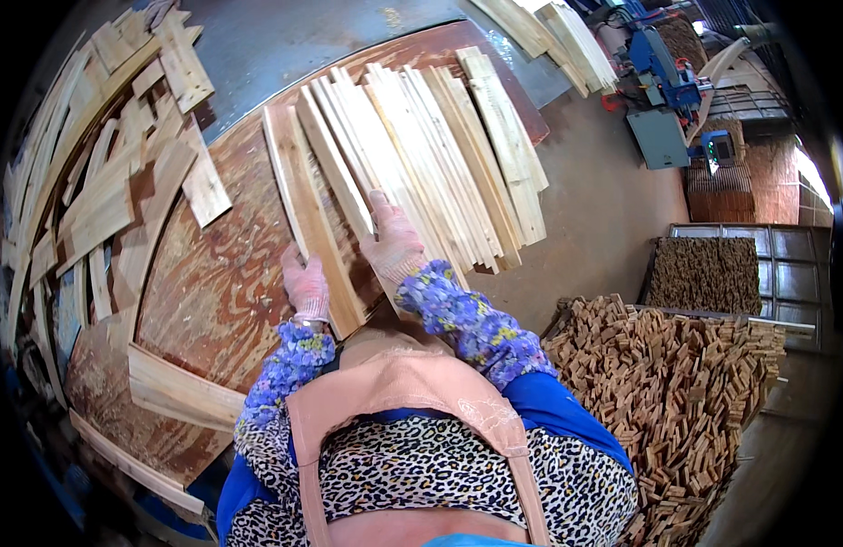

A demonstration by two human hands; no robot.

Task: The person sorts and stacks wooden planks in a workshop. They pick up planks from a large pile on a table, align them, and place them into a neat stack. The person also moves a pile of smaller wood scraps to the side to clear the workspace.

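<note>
My left hand (306, 286), in a pale pink glove, is closed on the left edge of a long wooden board (323, 237). That board lies apart at the left of the row, with a brownish face and a pale edge. My gloved right hand (393, 242) is closed on a narrower wooden board (333, 159) beside the row, its index finger stretched along the wood. Against it, to the right, lies a row of pale wooden strips (421, 164), side by side. Beneath my palms the boards' near parts are partly hidden.
A worn reddish-brown tabletop (221, 283) carries the wood. Jumbled offcuts (102, 196) pile up on the left, and a loose board (180, 387) lies near me. Right of the table stand a heap of small wood blocks (668, 401) and a blue machine (663, 82).
</note>
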